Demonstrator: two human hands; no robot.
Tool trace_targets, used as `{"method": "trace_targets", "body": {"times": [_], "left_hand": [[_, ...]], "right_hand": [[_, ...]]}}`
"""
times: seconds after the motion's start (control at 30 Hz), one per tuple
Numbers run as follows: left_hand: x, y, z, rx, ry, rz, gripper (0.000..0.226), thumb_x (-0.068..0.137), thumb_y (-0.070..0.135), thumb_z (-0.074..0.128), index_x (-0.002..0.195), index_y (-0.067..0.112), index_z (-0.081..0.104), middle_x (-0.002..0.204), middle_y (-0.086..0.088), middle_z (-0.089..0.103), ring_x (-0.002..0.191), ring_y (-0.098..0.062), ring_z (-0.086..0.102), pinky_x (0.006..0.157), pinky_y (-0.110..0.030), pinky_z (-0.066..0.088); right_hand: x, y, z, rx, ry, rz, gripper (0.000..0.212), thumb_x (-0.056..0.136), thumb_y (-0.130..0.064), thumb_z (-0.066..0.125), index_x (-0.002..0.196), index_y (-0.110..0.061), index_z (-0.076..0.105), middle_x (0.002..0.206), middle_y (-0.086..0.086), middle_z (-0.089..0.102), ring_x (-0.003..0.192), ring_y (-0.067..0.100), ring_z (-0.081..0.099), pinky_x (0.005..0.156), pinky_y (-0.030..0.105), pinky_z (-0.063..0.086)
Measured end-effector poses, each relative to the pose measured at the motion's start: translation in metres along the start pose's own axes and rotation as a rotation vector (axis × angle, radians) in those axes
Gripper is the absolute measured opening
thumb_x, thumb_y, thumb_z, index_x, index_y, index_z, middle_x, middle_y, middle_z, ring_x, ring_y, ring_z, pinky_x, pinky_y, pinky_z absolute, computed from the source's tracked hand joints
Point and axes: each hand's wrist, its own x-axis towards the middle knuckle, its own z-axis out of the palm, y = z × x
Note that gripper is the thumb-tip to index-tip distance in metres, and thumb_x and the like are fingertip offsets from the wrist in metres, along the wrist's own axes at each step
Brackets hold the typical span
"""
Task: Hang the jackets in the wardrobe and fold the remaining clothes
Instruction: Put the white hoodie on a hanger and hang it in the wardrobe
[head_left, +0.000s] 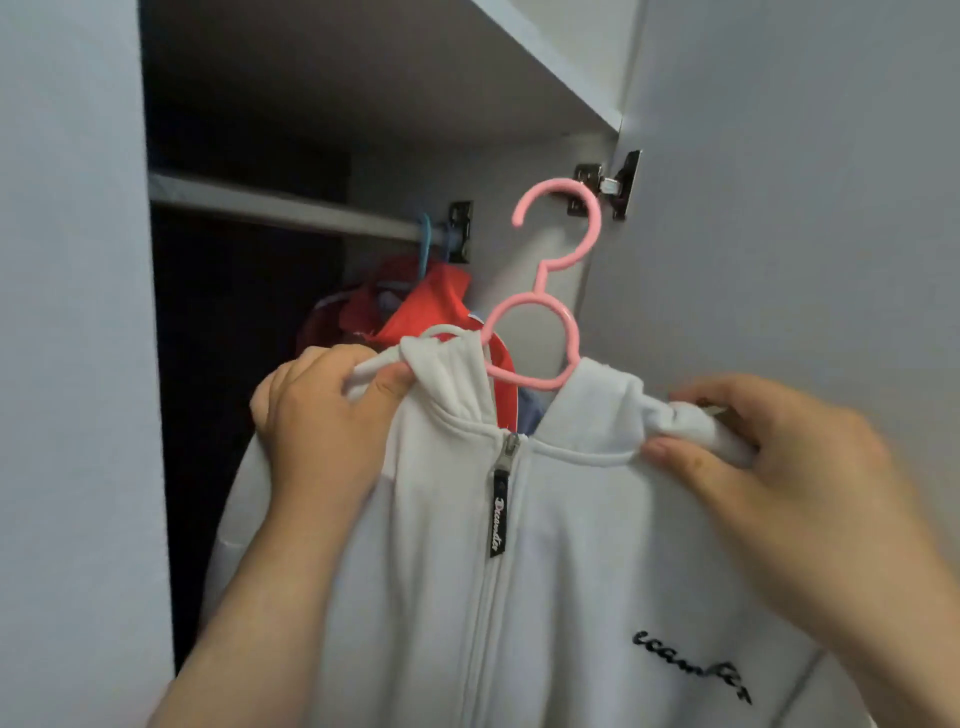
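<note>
White jacket (519, 545) in both hands' grip.

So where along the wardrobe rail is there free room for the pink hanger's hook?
The rail is bare from the left wall to the blue hanger hook. Its right end is crowded: that hook, the red jacket and the rail bracket.

- The jacket (545, 545) is white, with black script lettering on the chest and a black zip tag.
- Its hanger (540, 312) is pink.
- A red garment (415, 306) hangs on a blue hanger (427, 234).
- The wardrobe (779, 208) is pale grey-white.
</note>
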Motion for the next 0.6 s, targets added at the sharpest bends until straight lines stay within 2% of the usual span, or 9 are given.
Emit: {"method": "trace_targets", "body": {"times": [0.1, 0.17, 0.27, 0.4, 0.53, 0.6], "left_hand": [[-0.008, 0.004, -0.008, 0.078, 0.018, 0.002, 0.028, 0.089, 0.048, 0.059, 0.071, 0.027, 0.055, 0.078, 0.003, 0.059, 0.085, -0.026, 0.055, 0.090, -0.045, 0.036], [-0.009, 0.006, -0.018, 0.118, 0.072, -0.019, 0.025, 0.092, 0.040, 0.060, 0.075, 0.022, 0.057, 0.083, -0.001, 0.059, 0.088, -0.029, 0.054, 0.087, -0.044, 0.037], [-0.005, 0.013, -0.034, 0.021, 0.136, -0.099, 0.022, 0.093, 0.036, 0.057, 0.085, 0.016, 0.060, 0.097, -0.002, 0.056, 0.097, -0.025, 0.051, 0.084, -0.043, 0.044], [-0.001, 0.026, -0.043, -0.038, 0.167, -0.067, 0.023, 0.093, 0.034, 0.057, 0.074, 0.022, 0.054, 0.091, 0.002, 0.054, 0.082, -0.013, 0.050, 0.069, -0.030, 0.042], [0.008, 0.030, -0.044, -0.004, 0.170, -0.028, 0.024, 0.093, 0.035, 0.058, 0.074, 0.021, 0.055, 0.091, -0.002, 0.057, 0.080, -0.013, 0.052, 0.068, -0.033, 0.046], [0.012, 0.028, -0.039, 0.029, 0.180, -0.025, 0.018, 0.094, 0.035, 0.060, 0.086, 0.019, 0.063, 0.101, -0.002, 0.059, 0.092, -0.016, 0.055, 0.080, -0.040, 0.052]], "right_hand": [[-0.005, 0.008, 0.002, 0.057, 0.017, -0.025, 0.017, 0.075, -0.049, 0.073, 0.079, -0.039, 0.060, 0.073, -0.022, 0.060, 0.074, 0.014, 0.056, 0.060, 0.025, 0.043], [-0.004, 0.008, 0.000, 0.048, 0.005, -0.052, 0.023, 0.079, -0.053, 0.069, 0.090, -0.034, 0.066, 0.085, -0.014, 0.068, 0.083, 0.020, 0.060, 0.066, 0.034, 0.048], [0.000, 0.006, -0.004, 0.038, -0.026, -0.066, 0.028, 0.084, -0.053, 0.064, 0.099, -0.029, 0.069, 0.093, -0.008, 0.071, 0.090, 0.025, 0.062, 0.072, 0.036, 0.050], [0.009, 0.006, -0.002, 0.091, -0.022, -0.043, 0.028, 0.087, -0.050, 0.063, 0.093, -0.023, 0.071, 0.089, -0.004, 0.071, 0.087, 0.027, 0.062, 0.071, 0.036, 0.051], [0.014, 0.003, 0.016, 0.047, 0.088, 0.040, 0.029, 0.090, -0.053, 0.055, 0.087, -0.027, 0.067, 0.084, -0.008, 0.068, 0.081, 0.025, 0.060, 0.057, 0.031, 0.036], [0.020, 0.001, 0.031, 0.079, 0.144, 0.085, 0.028, 0.089, -0.053, 0.056, 0.085, -0.028, 0.066, 0.082, -0.011, 0.067, 0.074, 0.025, 0.055, 0.053, 0.029, 0.029]]}}
